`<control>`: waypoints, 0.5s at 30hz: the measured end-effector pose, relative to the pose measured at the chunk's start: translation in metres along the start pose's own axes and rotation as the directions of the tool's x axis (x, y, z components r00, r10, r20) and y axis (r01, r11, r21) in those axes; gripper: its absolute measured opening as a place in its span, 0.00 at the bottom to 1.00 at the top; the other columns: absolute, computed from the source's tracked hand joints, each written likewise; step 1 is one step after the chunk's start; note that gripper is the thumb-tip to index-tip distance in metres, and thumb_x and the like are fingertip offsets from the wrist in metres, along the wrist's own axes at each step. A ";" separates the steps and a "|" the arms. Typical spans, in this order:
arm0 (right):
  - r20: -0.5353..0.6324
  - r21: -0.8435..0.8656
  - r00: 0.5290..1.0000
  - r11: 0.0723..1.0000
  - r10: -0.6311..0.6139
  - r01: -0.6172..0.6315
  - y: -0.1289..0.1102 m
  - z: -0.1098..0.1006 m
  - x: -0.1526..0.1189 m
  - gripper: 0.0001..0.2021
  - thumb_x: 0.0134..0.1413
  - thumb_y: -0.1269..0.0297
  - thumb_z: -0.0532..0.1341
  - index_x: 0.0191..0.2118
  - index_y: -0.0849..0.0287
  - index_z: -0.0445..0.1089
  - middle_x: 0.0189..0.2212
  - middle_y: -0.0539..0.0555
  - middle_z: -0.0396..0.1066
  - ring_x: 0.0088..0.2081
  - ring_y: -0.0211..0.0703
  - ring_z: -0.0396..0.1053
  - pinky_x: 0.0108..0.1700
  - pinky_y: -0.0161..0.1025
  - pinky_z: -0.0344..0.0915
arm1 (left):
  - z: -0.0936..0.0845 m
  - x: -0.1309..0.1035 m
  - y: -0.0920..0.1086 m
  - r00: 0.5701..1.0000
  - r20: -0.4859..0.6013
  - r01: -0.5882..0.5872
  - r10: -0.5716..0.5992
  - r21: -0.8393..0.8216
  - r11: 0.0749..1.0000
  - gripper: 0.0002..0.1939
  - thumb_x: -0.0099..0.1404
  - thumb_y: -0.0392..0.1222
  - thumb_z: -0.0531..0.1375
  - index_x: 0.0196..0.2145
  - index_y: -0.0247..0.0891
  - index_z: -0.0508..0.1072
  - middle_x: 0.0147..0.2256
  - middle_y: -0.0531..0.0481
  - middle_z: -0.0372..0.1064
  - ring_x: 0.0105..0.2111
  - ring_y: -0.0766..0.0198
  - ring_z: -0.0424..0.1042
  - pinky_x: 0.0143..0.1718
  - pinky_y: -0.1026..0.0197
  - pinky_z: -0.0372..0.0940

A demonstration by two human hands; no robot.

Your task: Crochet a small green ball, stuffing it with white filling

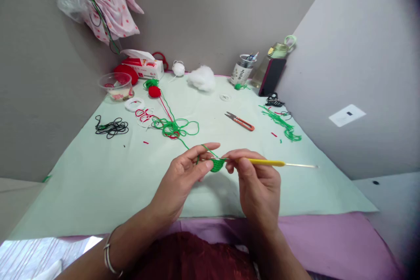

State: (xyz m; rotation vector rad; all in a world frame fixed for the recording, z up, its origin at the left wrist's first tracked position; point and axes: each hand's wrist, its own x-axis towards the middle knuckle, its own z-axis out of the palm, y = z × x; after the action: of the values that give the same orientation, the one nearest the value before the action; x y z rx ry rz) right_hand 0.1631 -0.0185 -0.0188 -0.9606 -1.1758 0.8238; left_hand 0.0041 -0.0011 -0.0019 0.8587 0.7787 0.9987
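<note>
Between thumb and fingers my left hand (183, 179) pinches a small green crochet piece (217, 165). Green yarn runs over its raised index finger and back to a loose green tangle (173, 128) on the table. My right hand (259, 183) is closed around the yellow handle of a crochet hook (267, 162), its far metal end pointing right. The hook's working tip meets the upper edge of the green piece; the exact stitch is too small to make out.
Thread snips (239, 120) lie beyond my hands. Black yarn (111, 127) is at left, green strands (284, 124) at right. Along the back stand a plastic tub (116, 87), tissue box (147, 69), white stuffing (201, 78), pen jar (242, 70), phone (273, 76) and bottle (261, 70).
</note>
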 end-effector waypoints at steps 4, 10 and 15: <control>0.002 0.145 0.999 0.988 0.054 -0.053 -0.001 -0.001 0.003 0.11 0.70 0.62 0.61 0.39 0.54 0.81 0.34 0.52 0.78 0.32 0.37 0.73 0.36 0.37 0.71 | -0.004 0.000 0.000 1.000 0.000 -0.018 0.018 0.022 1.000 0.14 0.66 0.42 0.68 0.50 0.49 0.83 0.36 0.55 0.68 0.35 0.68 0.62 0.41 0.63 0.57; 0.017 0.004 0.999 0.999 -0.046 0.046 -0.006 -0.001 -0.002 0.12 0.73 0.64 0.57 0.41 0.54 0.79 0.36 0.51 0.79 0.33 0.37 0.75 0.37 0.37 0.72 | -0.008 -0.001 -0.002 0.999 0.001 -0.037 0.037 0.080 0.996 0.14 0.67 0.43 0.67 0.50 0.51 0.82 0.37 0.55 0.67 0.38 0.67 0.64 0.44 0.63 0.58; 0.115 -0.312 0.946 0.893 -0.304 0.325 -0.007 -0.001 -0.009 0.12 0.70 0.74 0.56 0.47 0.55 0.76 0.38 0.53 0.79 0.37 0.40 0.76 0.40 0.39 0.73 | -0.010 -0.003 -0.004 0.994 -0.035 -0.090 0.101 0.243 0.966 0.14 0.68 0.44 0.67 0.51 0.53 0.82 0.35 0.56 0.65 0.34 0.68 0.61 0.39 0.62 0.56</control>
State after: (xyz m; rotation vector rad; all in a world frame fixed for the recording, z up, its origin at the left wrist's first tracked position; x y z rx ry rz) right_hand 0.1625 -0.0290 -0.0161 -0.9805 -1.5093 0.4058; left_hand -0.0036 -0.0023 -0.0093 1.0932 0.9190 1.0258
